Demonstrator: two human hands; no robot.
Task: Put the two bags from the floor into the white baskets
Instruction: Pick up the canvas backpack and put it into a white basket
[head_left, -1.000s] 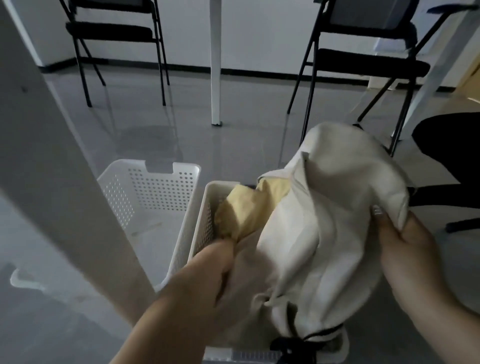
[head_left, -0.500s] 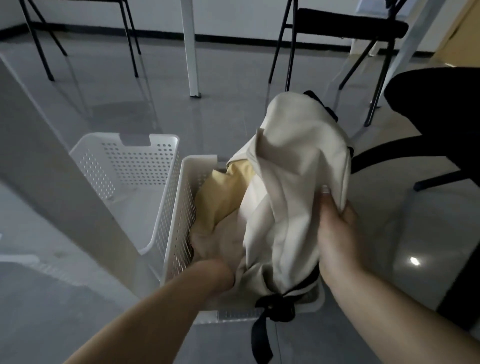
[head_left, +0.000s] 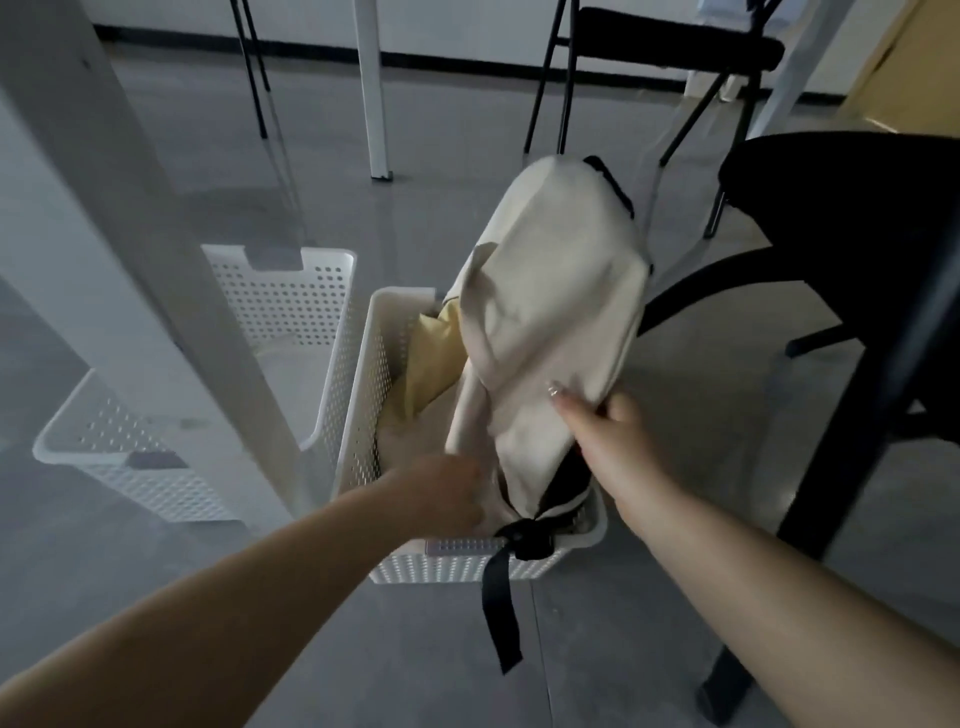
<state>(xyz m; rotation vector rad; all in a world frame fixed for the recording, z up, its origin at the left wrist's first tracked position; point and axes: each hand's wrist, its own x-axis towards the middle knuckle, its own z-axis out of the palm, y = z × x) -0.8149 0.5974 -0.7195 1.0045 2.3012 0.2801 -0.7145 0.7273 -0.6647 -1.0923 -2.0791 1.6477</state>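
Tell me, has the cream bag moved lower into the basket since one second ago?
Yes. The bag has sunk deeper into the right basket; its black strap now hangs over the near rim.

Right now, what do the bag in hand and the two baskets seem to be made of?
Cream backpack: looks like matte woven canvas, since it folds and creases softly; black webbing strap. Right basket and left basket: apparently rigid white moulded plastic, with even rows of punched holes and a slight sheen.

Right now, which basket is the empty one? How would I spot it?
Find the slanted white table leg on the left. Two white baskets sit side by side behind it on the grey floor. The empty basket is the left one; its neighbour, the right basket, is stuffed with a cream backpack.
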